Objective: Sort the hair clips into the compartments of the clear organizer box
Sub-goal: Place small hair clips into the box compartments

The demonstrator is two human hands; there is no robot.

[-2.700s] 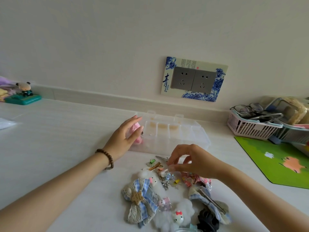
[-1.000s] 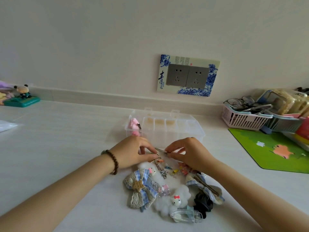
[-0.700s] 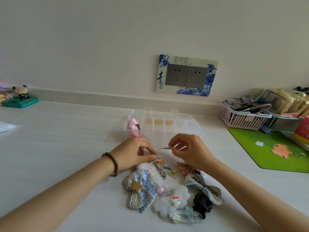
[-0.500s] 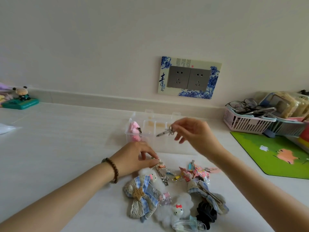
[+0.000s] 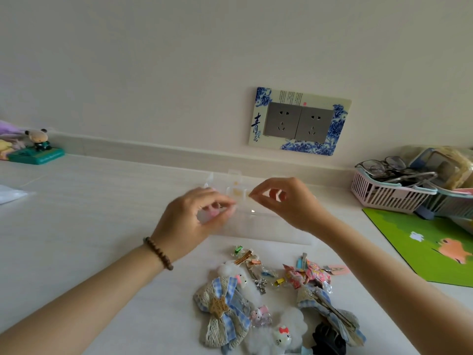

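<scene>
The clear organizer box (image 5: 258,230) stands on the white table past a pile of hair clips. A pink clip (image 5: 213,213) lies in its left compartment. My left hand (image 5: 190,224) hovers over that end with fingertips pinched together; whether anything is between them is hidden. My right hand (image 5: 286,201) is above the box's middle, thumb and forefinger touching, with no clip showing. A small glint (image 5: 253,211) shows in the box below it. The pile holds a blue gingham bow (image 5: 222,303), a gold clip (image 5: 243,258), a pink floral bow (image 5: 304,274) and a black claw clip (image 5: 329,339).
A pink basket (image 5: 384,196) with glasses stands at the right, with a green mat (image 5: 435,247) in front of it. A wall socket (image 5: 299,121) is behind the box. A teal toy figure (image 5: 38,149) sits far left, next to white paper (image 5: 10,194).
My right hand lifted a small silver clip from the pile to above the box, and the clip no longer shows in its fingers. My left hand rose from the pile to the box's left end.
</scene>
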